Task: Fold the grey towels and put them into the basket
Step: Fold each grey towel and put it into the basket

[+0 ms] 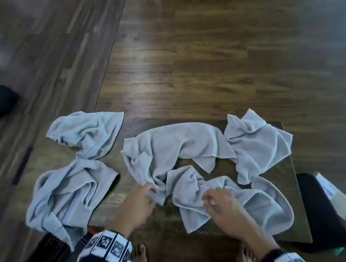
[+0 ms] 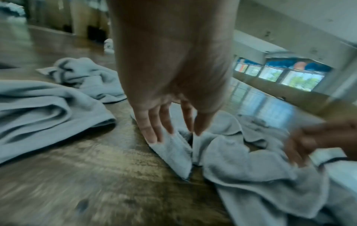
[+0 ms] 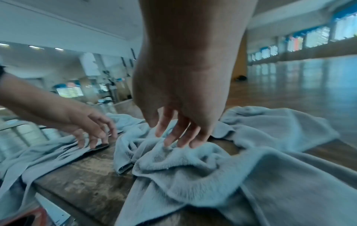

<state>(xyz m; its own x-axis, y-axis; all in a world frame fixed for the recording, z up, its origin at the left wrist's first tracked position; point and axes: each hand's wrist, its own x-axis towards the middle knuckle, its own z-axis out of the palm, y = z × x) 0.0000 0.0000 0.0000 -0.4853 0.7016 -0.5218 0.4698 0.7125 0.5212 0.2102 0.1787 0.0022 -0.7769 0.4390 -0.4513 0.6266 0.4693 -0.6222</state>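
Several crumpled grey towels lie on a low wooden table (image 1: 111, 202). My left hand (image 1: 150, 191) reaches onto the near corner of the middle towel (image 1: 175, 145); in the left wrist view its fingers (image 2: 152, 134) are straight and touch that corner (image 2: 173, 149). My right hand (image 1: 210, 199) rests with loosely bent fingers (image 3: 173, 137) on a bunched fold of the nearest towel (image 1: 248, 199), (image 3: 193, 165). A dark meshed basket (image 1: 47, 257) shows at the lower left, partly under a towel (image 1: 68, 193) that hangs off the table.
Another towel (image 1: 87, 132) lies at the table's far left and one (image 1: 258, 143) at the far right. A black case (image 1: 321, 211) and a flat box (image 1: 334, 195) lie on the floor to the right. My bare feet (image 1: 140, 260) stand at the near edge.
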